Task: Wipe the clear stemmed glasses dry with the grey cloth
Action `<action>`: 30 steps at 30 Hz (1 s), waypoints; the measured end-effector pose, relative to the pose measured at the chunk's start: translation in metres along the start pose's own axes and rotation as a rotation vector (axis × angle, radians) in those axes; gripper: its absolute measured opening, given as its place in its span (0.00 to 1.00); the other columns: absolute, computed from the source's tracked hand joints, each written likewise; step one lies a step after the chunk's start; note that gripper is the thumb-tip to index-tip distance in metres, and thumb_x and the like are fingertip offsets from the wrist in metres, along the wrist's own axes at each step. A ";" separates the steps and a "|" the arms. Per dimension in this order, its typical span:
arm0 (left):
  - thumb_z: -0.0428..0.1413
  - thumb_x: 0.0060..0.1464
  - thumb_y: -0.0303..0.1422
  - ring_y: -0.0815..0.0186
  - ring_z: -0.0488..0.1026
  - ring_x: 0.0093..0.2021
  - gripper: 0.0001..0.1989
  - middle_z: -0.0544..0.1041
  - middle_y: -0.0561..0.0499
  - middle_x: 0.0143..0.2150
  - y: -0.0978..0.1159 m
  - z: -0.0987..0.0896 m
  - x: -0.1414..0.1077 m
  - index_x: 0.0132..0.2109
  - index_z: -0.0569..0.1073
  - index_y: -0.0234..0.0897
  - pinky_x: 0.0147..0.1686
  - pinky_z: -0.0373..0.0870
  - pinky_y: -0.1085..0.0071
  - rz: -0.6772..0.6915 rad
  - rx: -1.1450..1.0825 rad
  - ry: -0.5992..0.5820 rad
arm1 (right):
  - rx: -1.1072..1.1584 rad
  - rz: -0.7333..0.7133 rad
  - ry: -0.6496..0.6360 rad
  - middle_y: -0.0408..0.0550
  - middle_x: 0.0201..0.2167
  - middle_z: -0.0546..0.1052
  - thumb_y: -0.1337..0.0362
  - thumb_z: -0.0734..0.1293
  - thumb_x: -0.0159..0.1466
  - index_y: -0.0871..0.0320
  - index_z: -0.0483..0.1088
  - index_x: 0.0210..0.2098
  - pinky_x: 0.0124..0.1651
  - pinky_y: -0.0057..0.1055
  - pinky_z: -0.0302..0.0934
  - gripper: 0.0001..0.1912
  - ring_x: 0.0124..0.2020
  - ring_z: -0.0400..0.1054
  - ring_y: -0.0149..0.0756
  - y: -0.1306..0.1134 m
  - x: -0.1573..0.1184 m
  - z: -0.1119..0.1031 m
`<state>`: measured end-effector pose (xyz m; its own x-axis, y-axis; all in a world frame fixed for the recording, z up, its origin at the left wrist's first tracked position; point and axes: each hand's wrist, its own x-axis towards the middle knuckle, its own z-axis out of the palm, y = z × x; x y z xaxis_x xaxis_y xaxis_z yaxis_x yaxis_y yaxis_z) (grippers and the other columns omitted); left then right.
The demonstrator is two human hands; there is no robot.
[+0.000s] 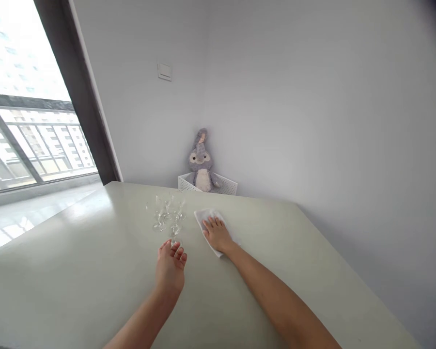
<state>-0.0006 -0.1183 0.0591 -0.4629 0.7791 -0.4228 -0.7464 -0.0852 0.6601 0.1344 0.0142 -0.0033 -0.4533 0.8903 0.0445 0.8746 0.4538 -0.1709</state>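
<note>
Several clear stemmed glasses (pixel 159 215) stand close together on the pale table. My left hand (pixel 170 265), palm turned partly upward, is at the foot of the nearest glass (pixel 175 229). Its fingers are loosely curled and apart; whether they touch the glass foot is hard to make out. To the right, my right hand (pixel 218 234) lies flat with fingers spread on a white cloth (pixel 207 214). The cloth rests flat on the table, partly covered by that hand and wrist.
The pale green table (pixel 94 276) reaches back toward the wall corner. Behind its far edge, a grey plush rabbit (pixel 202 167) sits in a white perforated basket (pixel 228 185). A light switch (pixel 164 71) is on the wall. At left, a balcony railing (pixel 51 145) shows beyond a dark frame.
</note>
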 end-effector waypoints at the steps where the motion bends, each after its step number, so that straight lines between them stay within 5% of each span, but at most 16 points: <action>1: 0.50 0.50 0.28 0.75 0.66 0.22 0.08 0.67 0.50 0.32 0.004 -0.002 0.009 0.39 0.60 0.38 0.21 0.65 0.79 -0.078 -0.051 0.064 | 0.008 -0.054 0.021 0.47 0.62 0.48 0.53 0.47 0.63 0.51 0.48 0.59 0.58 0.42 0.32 0.26 0.61 0.37 0.44 -0.006 -0.007 0.002; 7: 0.43 0.55 0.39 0.58 0.72 0.40 0.16 0.64 0.38 0.47 0.009 -0.002 0.046 0.50 0.49 0.45 0.28 0.73 0.62 -0.243 -0.234 0.016 | 0.007 -0.236 0.154 0.48 0.56 0.59 0.56 0.50 0.64 0.51 0.56 0.55 0.54 0.41 0.43 0.21 0.57 0.48 0.42 -0.023 -0.058 -0.004; 16: 0.46 0.52 0.47 0.55 0.69 0.47 0.17 0.65 0.36 0.48 0.007 0.008 0.058 0.39 0.58 0.37 0.33 0.74 0.61 -0.238 -0.400 -0.153 | 0.048 -0.272 0.172 0.49 0.41 0.72 0.66 0.54 0.63 0.54 0.68 0.41 0.42 0.35 0.55 0.13 0.43 0.60 0.39 -0.014 -0.110 -0.011; 20: 0.50 0.52 0.38 0.58 0.70 0.46 0.12 0.66 0.37 0.47 0.002 0.012 0.051 0.36 0.59 0.34 0.34 0.75 0.66 -0.255 -0.376 -0.201 | 0.504 -0.091 0.233 0.47 0.33 0.73 0.62 0.57 0.61 0.56 0.71 0.33 0.41 0.34 0.57 0.12 0.37 0.63 0.38 0.007 -0.117 -0.016; 24: 0.53 0.50 0.36 0.58 0.71 0.44 0.11 0.68 0.37 0.43 -0.015 0.027 0.037 0.34 0.60 0.33 0.35 0.74 0.68 -0.295 -0.252 -0.278 | 1.287 0.266 0.266 0.43 0.22 0.71 0.54 0.60 0.58 0.58 0.69 0.28 0.33 0.34 0.60 0.14 0.26 0.65 0.36 0.035 -0.114 -0.028; 27: 0.55 0.49 0.36 0.59 0.72 0.43 0.11 0.71 0.39 0.41 -0.032 0.042 0.029 0.33 0.62 0.33 0.37 0.73 0.68 -0.276 -0.166 -0.362 | 1.728 0.282 0.368 0.46 0.31 0.74 0.53 0.61 0.57 0.56 0.69 0.34 0.38 0.35 0.62 0.14 0.34 0.68 0.38 0.052 -0.115 -0.043; 30: 0.56 0.47 0.36 0.61 0.72 0.42 0.10 0.73 0.44 0.39 -0.044 0.056 0.026 0.33 0.64 0.34 0.39 0.72 0.68 -0.191 -0.082 -0.465 | 1.795 0.200 0.460 0.48 0.43 0.73 0.53 0.57 0.59 0.54 0.67 0.42 0.45 0.37 0.60 0.18 0.45 0.65 0.40 0.065 -0.122 -0.059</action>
<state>0.0475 -0.0599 0.0537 -0.0672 0.9779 -0.1978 -0.8407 0.0513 0.5390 0.2569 -0.0629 0.0386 -0.0353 0.9968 0.0724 -0.4415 0.0494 -0.8959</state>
